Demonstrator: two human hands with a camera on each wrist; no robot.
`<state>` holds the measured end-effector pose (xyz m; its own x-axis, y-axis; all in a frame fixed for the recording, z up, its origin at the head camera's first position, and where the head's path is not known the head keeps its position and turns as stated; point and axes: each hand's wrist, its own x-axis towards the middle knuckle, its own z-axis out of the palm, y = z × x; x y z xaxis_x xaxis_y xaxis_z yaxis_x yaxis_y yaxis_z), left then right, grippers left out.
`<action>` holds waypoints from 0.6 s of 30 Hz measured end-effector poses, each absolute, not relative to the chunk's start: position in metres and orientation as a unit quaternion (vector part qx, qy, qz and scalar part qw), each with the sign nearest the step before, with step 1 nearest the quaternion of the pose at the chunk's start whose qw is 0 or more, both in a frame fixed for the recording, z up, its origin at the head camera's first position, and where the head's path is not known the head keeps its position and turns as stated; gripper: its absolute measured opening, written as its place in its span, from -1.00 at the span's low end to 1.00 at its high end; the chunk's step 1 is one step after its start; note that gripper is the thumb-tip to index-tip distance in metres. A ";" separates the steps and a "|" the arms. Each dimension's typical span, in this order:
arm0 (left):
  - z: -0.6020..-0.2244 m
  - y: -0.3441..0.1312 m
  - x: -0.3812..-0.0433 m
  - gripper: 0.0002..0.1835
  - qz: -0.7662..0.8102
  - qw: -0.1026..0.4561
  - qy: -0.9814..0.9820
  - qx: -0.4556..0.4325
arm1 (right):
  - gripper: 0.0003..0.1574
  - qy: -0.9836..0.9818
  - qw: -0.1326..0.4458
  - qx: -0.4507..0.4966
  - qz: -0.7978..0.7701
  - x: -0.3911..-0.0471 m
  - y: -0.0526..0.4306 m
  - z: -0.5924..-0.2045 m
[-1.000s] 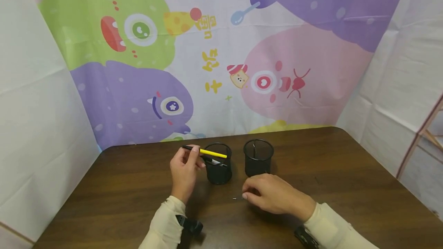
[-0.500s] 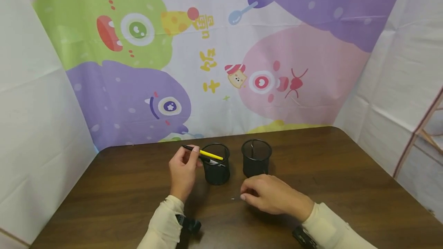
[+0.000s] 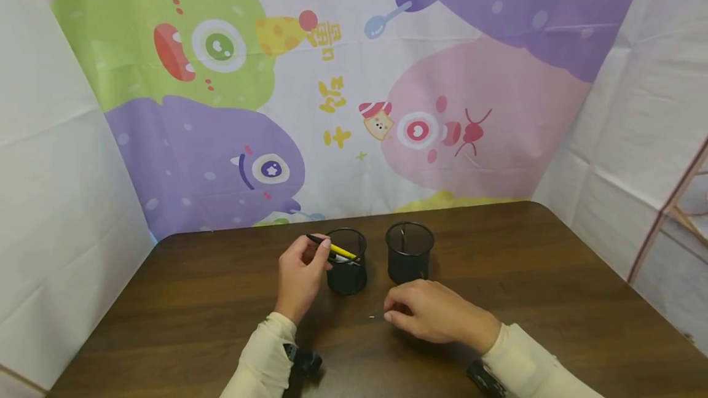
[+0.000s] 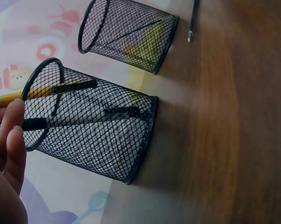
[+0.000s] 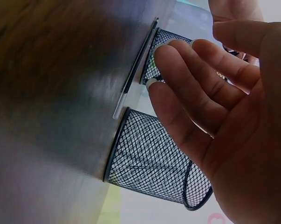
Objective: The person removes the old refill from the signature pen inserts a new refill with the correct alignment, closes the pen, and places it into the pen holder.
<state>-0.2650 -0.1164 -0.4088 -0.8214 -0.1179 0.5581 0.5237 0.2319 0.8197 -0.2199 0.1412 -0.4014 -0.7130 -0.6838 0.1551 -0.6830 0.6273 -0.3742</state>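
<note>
Two pens are gripped by my left hand (image 3: 301,276) at the mouth of the left black mesh pen cup (image 3: 346,279). One is a yellow pen (image 3: 343,250) with a black end; the other is a black-and-white pen (image 4: 79,120). Through the mesh in the left wrist view, both reach inside the cup, their lower ends dark. My right hand (image 3: 437,313) hovers low over the table, palm facing the cups, fingers loosely bent and holding nothing. Near its fingertips a thin black pen refill (image 5: 136,70) with a clear end lies on the wood.
To the right stands a second black mesh pen cup (image 3: 409,268) with a thin dark stick (image 4: 131,33) leaning inside. The brown wooden table (image 3: 182,324) ends at a cartoon-printed cloth (image 3: 343,183) behind the cups. White cloth walls flank both sides.
My left hand has moved right, closer to the left cup, and the two pens sit deeper in it. The right hand stays about where it was. The head view has shifted slightly.
</note>
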 end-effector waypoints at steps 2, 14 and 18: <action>-0.408 -0.116 -0.264 -0.89 -0.594 0.270 -0.743 -0.147 | -0.90 0.902 0.000 -0.380 -0.205 -0.220 0.141 -0.402; -0.417 -0.117 -0.269 -0.80 -0.603 0.272 -0.728 -0.179 | -0.89 0.902 0.011 -0.380 -0.205 -0.219 0.141 -0.400; -0.419 -0.116 -0.270 -0.80 -0.608 0.265 -0.727 -0.176 | -0.89 0.902 0.011 -0.381 -0.201 -0.219 0.141 -0.400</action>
<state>-0.2699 -0.1161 -0.4188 -0.7978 -0.0661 0.5993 0.5782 0.1980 0.7915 -0.2188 0.1412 -0.3998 -0.7089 -0.6926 0.1330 -0.6835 0.6281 -0.3720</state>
